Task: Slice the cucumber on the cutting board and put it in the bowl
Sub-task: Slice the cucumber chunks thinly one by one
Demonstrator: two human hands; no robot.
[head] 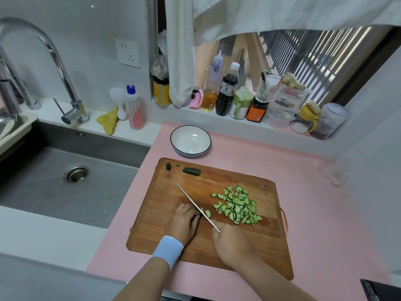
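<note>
A wooden cutting board [165, 205] lies on a pink mat. My left hand [183, 222] curls over a short dark cucumber piece [195, 218], mostly hidden under the fingers. My right hand [231, 242] grips the handle of a knife [195, 206], its blade lying against the left fingers. A fresh slice [207, 213] sits just right of the blade. A heap of half-moon cucumber slices [238, 206] lies on the board's right half. Another cucumber chunk [191, 171] and two small end pieces [168, 166] rest at the board's far edge. The white bowl [173, 135] beyond the board holds nothing.
A steel sink [71, 170] with a faucet [54, 61] lies to the left. Bottles and jars [227, 94] line the window sill behind the bowl. A hanging cloth [180, 61] drapes over the sill. A yellow sponge [108, 121] and a detergent bottle [134, 107] stand by the sink.
</note>
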